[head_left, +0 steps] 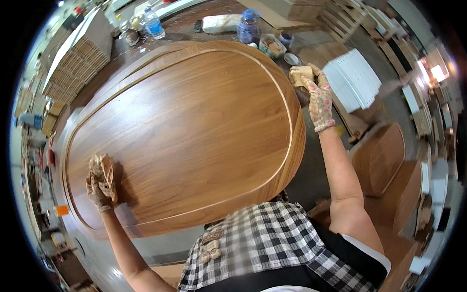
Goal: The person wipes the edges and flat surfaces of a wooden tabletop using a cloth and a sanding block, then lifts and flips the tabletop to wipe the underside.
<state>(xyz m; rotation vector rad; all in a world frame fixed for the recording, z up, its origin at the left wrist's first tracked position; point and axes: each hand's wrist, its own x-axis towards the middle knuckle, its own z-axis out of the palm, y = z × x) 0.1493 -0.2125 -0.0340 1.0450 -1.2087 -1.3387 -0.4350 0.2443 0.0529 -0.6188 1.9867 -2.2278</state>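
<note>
A large wooden panel [180,131], oblong with rounded ends, lies flat in front of the person. Its surface is warm brown with long darker grain streaks and a pale sheen toward the far left; a thin light-coloured line [291,131] runs around it inside the rim.

The hands are well apart, both in floral-patterned gloves. The left hand [98,193] is closed around a crumpled, brown-stained cloth [103,168] over the panel's left end; whether the cloth touches the wood cannot be told. The right hand [320,100] grips a folded tan pad [300,76] just by the panel's far right edge.

Writing shows on a small brown patch [212,236] on the black-and-white checked apron [262,238]. On the dark brown bench [185,31] beyond the panel, a clear plastic bottle [154,25] wears a blue label. Farther right stand a blue-topped translucent jug [248,29], its contents unclear, and an open tub [271,46] holding something brownish.
</note>
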